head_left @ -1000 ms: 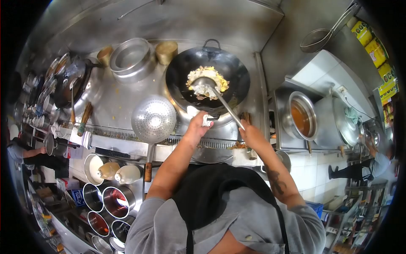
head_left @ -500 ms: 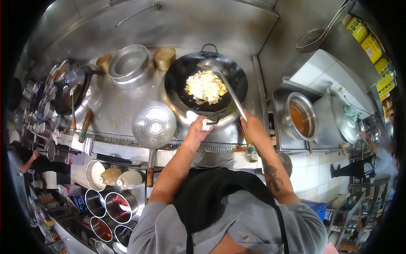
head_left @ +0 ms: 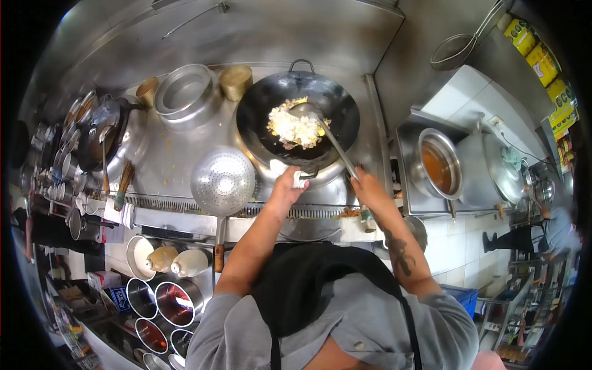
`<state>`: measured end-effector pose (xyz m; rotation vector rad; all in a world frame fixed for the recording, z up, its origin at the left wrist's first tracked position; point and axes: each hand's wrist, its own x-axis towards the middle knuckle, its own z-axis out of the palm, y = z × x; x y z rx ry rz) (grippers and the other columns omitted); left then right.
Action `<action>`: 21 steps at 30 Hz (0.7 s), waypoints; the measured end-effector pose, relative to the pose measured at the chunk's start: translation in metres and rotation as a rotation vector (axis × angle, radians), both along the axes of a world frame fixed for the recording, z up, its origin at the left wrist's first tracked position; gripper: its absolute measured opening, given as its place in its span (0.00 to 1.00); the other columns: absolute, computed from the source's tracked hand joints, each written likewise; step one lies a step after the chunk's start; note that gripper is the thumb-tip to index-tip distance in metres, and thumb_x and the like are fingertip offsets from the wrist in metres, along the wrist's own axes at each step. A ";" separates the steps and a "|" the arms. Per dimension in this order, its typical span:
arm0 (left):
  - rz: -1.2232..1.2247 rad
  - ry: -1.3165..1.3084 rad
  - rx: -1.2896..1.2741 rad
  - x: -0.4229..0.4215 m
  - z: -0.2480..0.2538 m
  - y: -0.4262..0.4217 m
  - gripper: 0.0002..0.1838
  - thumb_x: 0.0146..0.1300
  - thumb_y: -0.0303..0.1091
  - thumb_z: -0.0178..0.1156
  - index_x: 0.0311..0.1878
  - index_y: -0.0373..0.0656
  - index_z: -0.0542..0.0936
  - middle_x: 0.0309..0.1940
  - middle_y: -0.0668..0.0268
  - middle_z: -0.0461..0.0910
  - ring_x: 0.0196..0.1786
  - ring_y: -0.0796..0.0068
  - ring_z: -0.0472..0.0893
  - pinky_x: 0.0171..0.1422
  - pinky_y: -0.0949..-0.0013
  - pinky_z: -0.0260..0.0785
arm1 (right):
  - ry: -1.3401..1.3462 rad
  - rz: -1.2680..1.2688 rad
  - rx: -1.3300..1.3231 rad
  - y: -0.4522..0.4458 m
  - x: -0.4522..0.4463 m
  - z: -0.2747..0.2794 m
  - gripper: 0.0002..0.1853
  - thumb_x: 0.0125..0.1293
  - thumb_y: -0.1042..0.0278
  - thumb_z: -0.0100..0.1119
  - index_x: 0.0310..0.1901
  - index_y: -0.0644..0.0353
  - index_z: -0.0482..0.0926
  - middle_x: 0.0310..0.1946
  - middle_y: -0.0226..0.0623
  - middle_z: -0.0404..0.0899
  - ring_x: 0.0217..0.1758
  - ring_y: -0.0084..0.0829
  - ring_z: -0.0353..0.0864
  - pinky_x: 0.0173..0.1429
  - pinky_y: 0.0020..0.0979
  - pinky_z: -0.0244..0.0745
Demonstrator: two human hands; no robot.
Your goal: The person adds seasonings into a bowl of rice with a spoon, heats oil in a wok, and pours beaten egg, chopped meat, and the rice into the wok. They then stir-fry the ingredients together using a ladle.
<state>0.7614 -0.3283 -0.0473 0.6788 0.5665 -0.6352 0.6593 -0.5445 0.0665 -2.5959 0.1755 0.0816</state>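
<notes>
A dark wok [head_left: 253,111] rests on the metal stove and holds a heap of pale and yellow food [head_left: 295,128]. My left hand [head_left: 288,185] is closed around a white cloth [head_left: 298,179] at the wok's near handle [head_left: 314,174]. In my right hand [head_left: 368,185] is the long handle of a metal ladle [head_left: 337,147], fingers wrapped round it. The ladle's bowl lies at the upper right part of the food, inside the wok.
A perforated strainer [head_left: 222,182] lies left of the wok. Behind it stand metal basins [head_left: 184,92] and a brass-coloured pot [head_left: 236,83]. On the right is a pot of brown liquid [head_left: 438,166]. Bottles and pots sit lower left. One person [head_left: 552,231] stands far right.
The ladle's bowl has gone from over the food to the wok's far side, then back down onto the food's upper edge. My left hand keeps its hold on the cloth.
</notes>
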 end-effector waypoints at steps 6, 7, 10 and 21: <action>0.023 0.002 0.020 -0.002 0.006 0.000 0.06 0.61 0.33 0.58 0.40 0.46 0.75 0.32 0.65 0.79 0.32 0.68 0.78 0.30 0.65 0.73 | -0.206 0.063 0.002 -0.008 0.007 -0.030 0.20 0.68 0.64 0.51 0.55 0.69 0.72 0.33 0.61 0.78 0.37 0.57 0.79 0.42 0.47 0.74; 0.001 -0.003 0.002 -0.004 0.003 -0.001 0.06 0.61 0.33 0.58 0.40 0.46 0.75 0.32 0.65 0.79 0.31 0.69 0.78 0.30 0.65 0.73 | -0.215 0.092 -0.036 -0.007 0.011 -0.029 0.19 0.67 0.64 0.51 0.55 0.69 0.73 0.29 0.60 0.79 0.33 0.55 0.81 0.39 0.47 0.75; -0.040 -0.042 -0.033 0.005 0.001 0.003 0.06 0.61 0.34 0.59 0.40 0.47 0.74 0.31 0.65 0.79 0.30 0.70 0.78 0.30 0.65 0.73 | 0.062 -0.110 0.215 -0.013 0.019 -0.008 0.21 0.68 0.61 0.51 0.56 0.69 0.72 0.27 0.57 0.80 0.25 0.45 0.83 0.32 0.42 0.75; -0.079 0.024 -0.045 0.005 0.013 0.006 0.04 0.61 0.33 0.58 0.37 0.47 0.74 0.27 0.67 0.77 0.28 0.70 0.78 0.29 0.64 0.74 | 0.269 -0.256 0.903 0.011 0.101 -0.040 0.12 0.71 0.61 0.50 0.44 0.63 0.74 0.19 0.28 0.69 0.14 0.21 0.67 0.16 0.25 0.62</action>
